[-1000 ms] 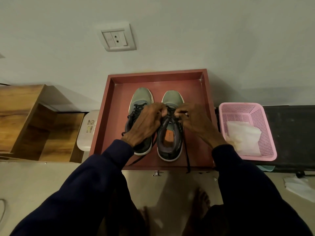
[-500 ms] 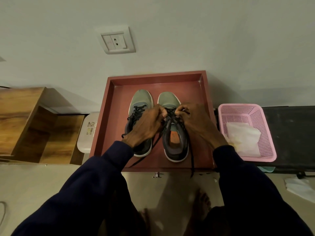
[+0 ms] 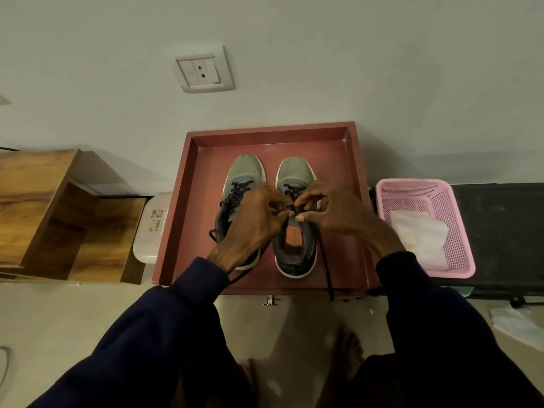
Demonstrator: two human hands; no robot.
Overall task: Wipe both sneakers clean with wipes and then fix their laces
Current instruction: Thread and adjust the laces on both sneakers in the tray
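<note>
Red tray (image 3: 194, 201), grey-green sneakers (image 3: 295, 172), dark laces (image 3: 325, 266) seemingly pinched

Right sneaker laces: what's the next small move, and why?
Probably draw the pinched strands apart to snug the crossing. The left hand and right hand both pinch the lace over the right sneaker, and one loose end trails slack over the red tray's front rim, so no knot looks tight yet.

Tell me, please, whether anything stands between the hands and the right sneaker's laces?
Nothing visible does: the left hand and right hand already pinch the laces above the right sneaker in the red tray.
</note>
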